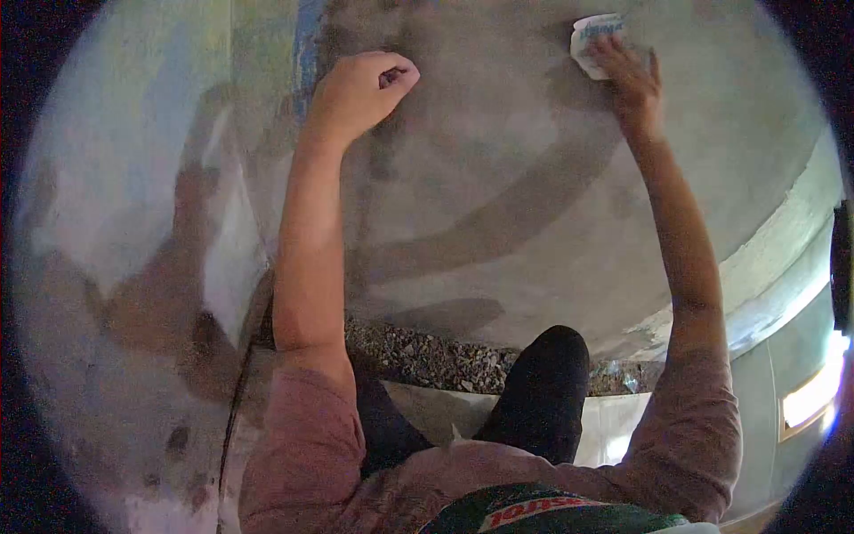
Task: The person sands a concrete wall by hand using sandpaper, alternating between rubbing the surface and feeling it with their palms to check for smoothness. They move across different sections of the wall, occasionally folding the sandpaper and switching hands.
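Observation:
My right hand (pixel 630 84) presses a white sandpaper sheet (pixel 589 55) with blue lettering flat on the grey plastered wall (pixel 498 133). Its fingers lie over the sheet's right part, slightly blurred. Upper left of the middle, my left hand (pixel 365 93) is closed in a loose curl, close to the wall. A small dark gap shows between its thumb and forefinger. Whatever its fingers may hold is hidden from me.
A wall corner with blue and yellow paint stains (pixel 307 53) runs down on the left. Gravel and rubble (pixel 436 356) line the wall's foot near my knee (pixel 551 374). A pale ledge (pixel 774 240) curves along the right, with a bright window (pixel 809 396) below.

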`<state>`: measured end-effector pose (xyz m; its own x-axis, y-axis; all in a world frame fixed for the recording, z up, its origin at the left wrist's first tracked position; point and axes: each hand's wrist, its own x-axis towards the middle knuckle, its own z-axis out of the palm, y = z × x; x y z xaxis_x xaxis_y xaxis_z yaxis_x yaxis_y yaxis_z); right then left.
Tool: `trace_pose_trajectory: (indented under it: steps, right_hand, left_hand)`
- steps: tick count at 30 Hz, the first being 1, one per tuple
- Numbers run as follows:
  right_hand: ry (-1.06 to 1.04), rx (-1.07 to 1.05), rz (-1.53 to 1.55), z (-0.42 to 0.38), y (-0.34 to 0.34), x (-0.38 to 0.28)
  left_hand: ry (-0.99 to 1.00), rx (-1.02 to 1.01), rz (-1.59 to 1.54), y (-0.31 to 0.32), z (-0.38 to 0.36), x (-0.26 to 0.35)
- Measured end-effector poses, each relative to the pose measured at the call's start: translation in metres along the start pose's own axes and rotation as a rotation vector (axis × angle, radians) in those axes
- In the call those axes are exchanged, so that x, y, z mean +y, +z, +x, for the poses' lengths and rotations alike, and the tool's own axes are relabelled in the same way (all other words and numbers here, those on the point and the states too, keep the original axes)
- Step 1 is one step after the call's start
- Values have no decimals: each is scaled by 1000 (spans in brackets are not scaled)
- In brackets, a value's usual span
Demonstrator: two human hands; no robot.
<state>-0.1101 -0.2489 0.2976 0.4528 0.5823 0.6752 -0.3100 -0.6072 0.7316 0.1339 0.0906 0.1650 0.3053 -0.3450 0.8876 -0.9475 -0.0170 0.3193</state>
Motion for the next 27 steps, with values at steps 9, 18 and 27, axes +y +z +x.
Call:
trace_pose_trajectory:
  steps: [9,18,27]
  right_hand:
    - [87,-439,598,-46,-99,-134]
    - [811,-573,1398,-182,-93,-252]
    - [740,-519,1232,-202,-83,-243]
  left_hand:
    - [154,-306,-298,6,1,39]
    - [423,-1077,-108,86,-44,110]
    - [197,-1375,-23,139,-61,147]
